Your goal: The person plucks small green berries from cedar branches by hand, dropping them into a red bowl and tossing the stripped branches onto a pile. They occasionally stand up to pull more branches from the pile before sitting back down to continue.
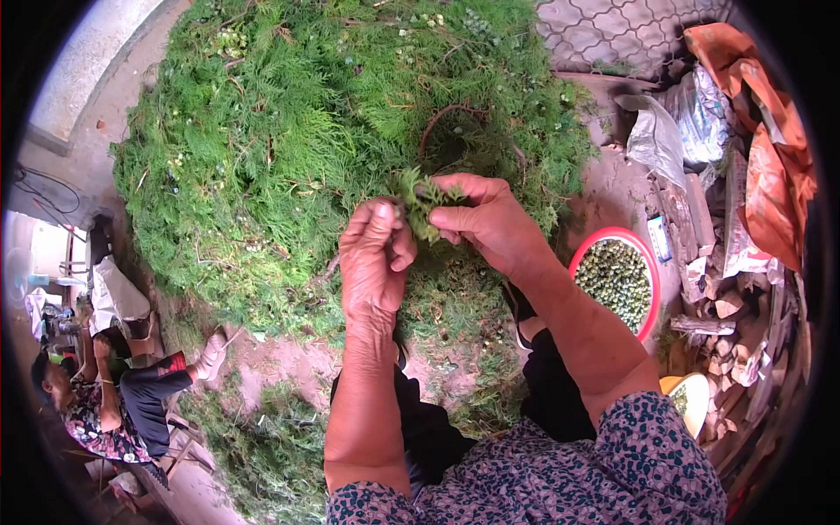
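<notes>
In front of my lap, my right hand (481,217) pinches a small green conifer sprig (417,194) between thumb and fingers. My left hand (372,249) is closed at the sprig's left side, thumb pressed against the forefinger. Whatever sits in that left pinch is too small and too covered to name. Beyond both hands spreads a big heap of cut conifer branches (289,131) with small pale green cones among the leaves. To the right of my right forearm stands a red-rimmed basin (651,289) holding many small green cones (612,280).
A yellow container (696,398) is partly behind my right sleeve. Split firewood (731,337), sacks (656,136) and an orange sheet (770,166) line the right side. Another person (105,394) sits at the left. More cut greenery (271,446) lies on the floor nearby.
</notes>
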Action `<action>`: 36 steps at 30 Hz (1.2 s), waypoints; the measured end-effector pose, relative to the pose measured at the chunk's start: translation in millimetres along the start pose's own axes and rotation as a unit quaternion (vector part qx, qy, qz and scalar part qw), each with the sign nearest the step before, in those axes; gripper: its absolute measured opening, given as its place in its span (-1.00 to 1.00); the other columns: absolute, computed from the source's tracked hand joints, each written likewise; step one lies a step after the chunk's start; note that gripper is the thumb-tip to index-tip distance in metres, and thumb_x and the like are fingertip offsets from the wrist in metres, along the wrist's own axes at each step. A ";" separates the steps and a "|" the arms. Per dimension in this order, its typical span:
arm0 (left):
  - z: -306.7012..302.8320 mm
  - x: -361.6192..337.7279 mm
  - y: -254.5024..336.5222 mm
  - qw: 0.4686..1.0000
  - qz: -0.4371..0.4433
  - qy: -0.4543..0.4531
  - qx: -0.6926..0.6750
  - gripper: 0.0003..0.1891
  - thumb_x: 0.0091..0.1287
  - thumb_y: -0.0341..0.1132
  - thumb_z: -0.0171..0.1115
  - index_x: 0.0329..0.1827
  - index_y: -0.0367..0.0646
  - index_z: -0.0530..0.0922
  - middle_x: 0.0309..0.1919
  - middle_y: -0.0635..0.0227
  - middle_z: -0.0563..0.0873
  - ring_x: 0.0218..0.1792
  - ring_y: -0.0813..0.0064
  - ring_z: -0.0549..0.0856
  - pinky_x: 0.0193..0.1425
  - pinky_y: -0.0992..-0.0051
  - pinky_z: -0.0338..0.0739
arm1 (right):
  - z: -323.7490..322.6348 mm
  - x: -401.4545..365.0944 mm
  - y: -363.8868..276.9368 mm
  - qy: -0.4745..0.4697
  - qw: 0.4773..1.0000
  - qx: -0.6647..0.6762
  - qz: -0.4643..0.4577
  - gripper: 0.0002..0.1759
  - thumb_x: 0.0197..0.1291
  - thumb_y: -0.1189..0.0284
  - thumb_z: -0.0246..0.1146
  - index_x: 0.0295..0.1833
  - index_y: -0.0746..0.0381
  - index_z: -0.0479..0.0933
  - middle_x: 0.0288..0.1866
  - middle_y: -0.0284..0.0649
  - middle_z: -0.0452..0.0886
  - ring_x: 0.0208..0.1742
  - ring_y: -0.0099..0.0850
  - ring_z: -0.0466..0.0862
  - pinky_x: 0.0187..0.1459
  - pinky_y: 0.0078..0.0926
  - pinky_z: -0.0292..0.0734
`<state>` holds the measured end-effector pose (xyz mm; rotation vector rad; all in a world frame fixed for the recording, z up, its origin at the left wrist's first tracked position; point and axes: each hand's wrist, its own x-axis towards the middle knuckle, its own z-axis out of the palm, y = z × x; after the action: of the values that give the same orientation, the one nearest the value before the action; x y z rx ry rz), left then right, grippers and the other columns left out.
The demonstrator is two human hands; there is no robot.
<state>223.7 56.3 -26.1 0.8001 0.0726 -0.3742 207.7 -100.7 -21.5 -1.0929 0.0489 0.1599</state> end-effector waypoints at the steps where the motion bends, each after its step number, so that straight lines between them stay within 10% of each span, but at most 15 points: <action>1: -3.3 2.8 0.3 0.999 0.002 0.018 -0.047 -0.91 0.21 -0.37 0.18 -0.32 -0.19 0.51 -0.47 0.42 0.55 -0.65 0.68 0.36 -0.65 0.72 0.13 | -0.6 0.1 -1.3 0.000 1.000 -0.001 -0.001 -0.65 0.00 0.66 0.25 -0.02 0.31 0.50 -0.40 -0.31 0.58 -0.45 -0.60 0.53 -0.43 -0.67 0.42; 22: 13.8 -5.8 -13.4 0.977 0.077 0.074 0.182 -0.89 0.13 -0.47 0.28 -0.31 -0.26 0.54 -0.67 0.54 0.48 -0.74 0.80 0.30 -0.71 0.76 0.09 | 9.2 -0.8 0.3 0.069 0.987 -0.134 -0.048 -0.61 0.01 0.62 0.22 0.02 0.41 0.42 -0.43 -0.33 0.56 -0.50 -0.66 0.48 -0.45 -0.71 0.42; 36: 1.0 -0.8 0.3 0.999 0.011 0.026 -0.044 -0.73 0.11 -0.44 0.15 -0.10 -0.25 0.45 -0.34 0.29 0.60 -0.47 0.52 0.56 -0.46 0.56 0.39 | -1.3 5.1 -6.6 0.008 0.984 0.179 0.019 -0.75 0.10 0.64 0.16 -0.05 0.29 0.43 -0.30 -0.28 0.56 -0.35 -0.51 0.54 -0.31 -0.56 0.44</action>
<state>223.0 56.1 -25.0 0.7228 0.1280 -0.3282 213.8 -104.3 -16.9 -0.7341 0.1083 0.1702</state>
